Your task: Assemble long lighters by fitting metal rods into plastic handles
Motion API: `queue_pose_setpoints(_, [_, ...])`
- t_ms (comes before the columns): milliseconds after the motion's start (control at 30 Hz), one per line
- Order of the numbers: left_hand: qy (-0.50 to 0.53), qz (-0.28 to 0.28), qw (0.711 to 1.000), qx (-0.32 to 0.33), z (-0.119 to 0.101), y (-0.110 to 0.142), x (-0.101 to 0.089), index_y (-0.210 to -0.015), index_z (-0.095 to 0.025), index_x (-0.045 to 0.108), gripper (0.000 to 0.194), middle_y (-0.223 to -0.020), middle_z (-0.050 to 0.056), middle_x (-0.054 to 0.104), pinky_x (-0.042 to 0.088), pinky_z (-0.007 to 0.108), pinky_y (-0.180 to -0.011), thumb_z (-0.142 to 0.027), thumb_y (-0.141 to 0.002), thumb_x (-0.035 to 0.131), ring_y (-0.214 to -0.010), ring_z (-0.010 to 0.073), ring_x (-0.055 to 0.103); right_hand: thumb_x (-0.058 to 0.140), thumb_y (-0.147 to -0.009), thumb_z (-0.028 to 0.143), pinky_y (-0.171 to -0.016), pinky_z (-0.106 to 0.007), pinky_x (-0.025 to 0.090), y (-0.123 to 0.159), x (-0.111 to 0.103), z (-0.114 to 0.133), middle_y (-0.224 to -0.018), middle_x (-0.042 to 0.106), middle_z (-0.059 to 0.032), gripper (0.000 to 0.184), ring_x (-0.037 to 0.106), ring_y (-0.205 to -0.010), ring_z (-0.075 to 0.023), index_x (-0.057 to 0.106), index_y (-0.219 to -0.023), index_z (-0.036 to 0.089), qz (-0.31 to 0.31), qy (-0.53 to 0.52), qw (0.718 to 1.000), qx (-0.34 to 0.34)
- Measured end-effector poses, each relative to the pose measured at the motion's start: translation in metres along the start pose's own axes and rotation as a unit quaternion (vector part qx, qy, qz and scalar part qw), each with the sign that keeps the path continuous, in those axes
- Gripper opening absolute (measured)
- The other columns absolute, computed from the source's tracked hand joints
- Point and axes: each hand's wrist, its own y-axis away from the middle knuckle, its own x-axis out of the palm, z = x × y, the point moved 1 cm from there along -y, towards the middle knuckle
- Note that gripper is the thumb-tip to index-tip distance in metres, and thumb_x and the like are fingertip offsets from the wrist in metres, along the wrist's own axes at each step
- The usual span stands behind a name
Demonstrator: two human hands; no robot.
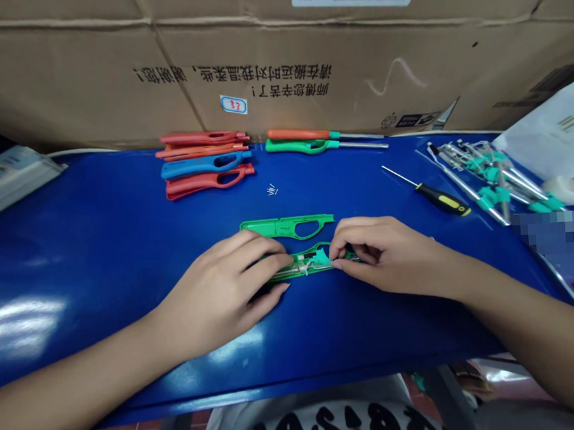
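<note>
- Left hand [227, 284] curls over the left end of the near green half [298, 274], which lies hollow side up on the table [122, 253]; I judge this grip steadies it.
- Right hand [392, 253] bends its fingertips together by the teal part [322, 258] in that half; from here I cannot tell whether they pinch anything. Coming from opposite ends seemingly leaves the middle in my view.
- Just beyond, I see a loose green half [288, 227], probably placed for easy reach.
- Farther out, small pale pins [272, 190] lie heaped, likely so none stray.
- Behind them, four handles [190, 167] lie side by side, left of two tubed lighters [298, 134], perhaps sorted by state.
- To my right rest a screwdriver [442, 199] and metal tubes [471, 182], seemingly clear of the working space.
- At the back stands a cardboard box [110, 76].
</note>
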Motion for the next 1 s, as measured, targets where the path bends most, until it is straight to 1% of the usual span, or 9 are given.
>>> queue_pose_setpoints(133, [0.013,0.024,0.999,0.022,-0.004,-0.001,0.010,-0.138,-0.018,0.058,0.037,-0.134,0.011,0.064,0.052,0.043,-0.101,-0.022,-0.102,0.054,-0.119,0.0268,0.060,0.062,-0.093,0.019,-0.059,-0.025,0.040,0.000,0.002,0.001,-0.087,0.063,0.0005,0.008,0.048,-0.060,-0.0079,0.067,-0.088,0.021,0.006,-0.007,1.000,-0.008])
queue_pose_setpoints(233, [0.023,0.047,0.998,0.024,-0.003,0.000,0.015,-0.143,-0.022,0.055,0.040,-0.139,0.009,0.061,0.051,0.044,-0.103,-0.019,-0.104,0.048,-0.124,0.0269,0.058,0.061,-0.094,0.018,-0.060,-0.025,0.041,0.000,0.005,0.003,-0.086,0.063,0.0006,0.008,0.050,-0.062,-0.0084,0.068,-0.091,0.021,0.008,-0.008,1.000,-0.017])
queue_pose_setpoints(300, [0.022,0.051,0.998,0.027,-0.001,0.000,0.015,-0.144,-0.025,0.054,0.042,-0.140,0.009,0.060,0.052,0.046,-0.102,-0.017,-0.104,0.045,-0.124,0.0279,0.057,0.061,-0.094,0.017,-0.060,-0.024,0.041,-0.001,0.006,0.003,-0.087,0.063,0.0007,0.008,0.050,-0.063,-0.0083,0.068,-0.093,0.021,0.010,-0.011,1.000,-0.024])
queue_pose_setpoints(433, [0.016,0.051,0.998,0.041,0.001,0.001,0.013,-0.145,-0.024,0.054,0.046,-0.139,0.011,0.059,0.053,0.048,-0.099,-0.013,-0.101,0.046,-0.122,0.0297,0.056,0.059,-0.096,0.016,-0.061,-0.023,0.042,0.000,0.003,0.004,-0.090,0.063,0.0004,0.009,0.051,-0.064,-0.0078,0.068,-0.094,0.020,0.018,-0.017,0.999,-0.026])
queue_pose_setpoints(600, [0.022,0.047,0.998,0.045,0.002,0.001,0.012,-0.144,-0.023,0.055,0.047,-0.138,0.012,0.058,0.053,0.047,-0.100,-0.009,-0.099,0.048,-0.123,0.0288,0.055,0.057,-0.097,0.014,-0.065,-0.024,0.042,0.002,-0.003,0.003,-0.090,0.066,0.0003,0.011,0.056,-0.072,-0.0094,0.067,-0.095,0.020,0.029,0.004,0.999,-0.030])
queue_pose_setpoints(733, [0.026,0.051,0.997,0.042,0.001,0.001,0.013,-0.143,-0.023,0.057,0.046,-0.138,0.013,0.058,0.052,0.047,-0.101,-0.009,-0.099,0.048,-0.124,0.0285,0.054,0.059,-0.096,0.013,-0.064,-0.024,0.042,0.001,-0.003,0.003,-0.087,0.064,0.0014,0.011,0.054,-0.069,-0.0092,0.067,-0.094,0.020,0.030,0.019,0.999,-0.021])
queue_pose_setpoints(833, [0.022,0.053,0.997,0.041,0.002,0.000,0.013,-0.143,-0.023,0.057,0.046,-0.139,0.013,0.057,0.053,0.048,-0.099,-0.010,-0.099,0.048,-0.124,0.0295,0.054,0.059,-0.095,0.013,-0.065,-0.024,0.041,0.001,-0.002,0.003,-0.086,0.063,0.0018,0.010,0.054,-0.070,-0.0094,0.066,-0.095,0.019,0.025,0.030,0.999,-0.026])
queue_pose_setpoints(1000, [0.007,0.052,0.997,0.054,0.001,0.000,0.013,-0.143,-0.020,0.056,0.046,-0.138,0.015,0.057,0.054,0.050,-0.098,-0.009,-0.099,0.049,-0.123,0.0312,0.054,0.056,-0.098,0.013,-0.071,-0.025,0.043,0.001,-0.003,0.003,-0.094,0.066,-0.0004,0.012,0.059,-0.080,-0.0112,0.066,-0.099,0.019,0.033,0.051,0.997,-0.048])
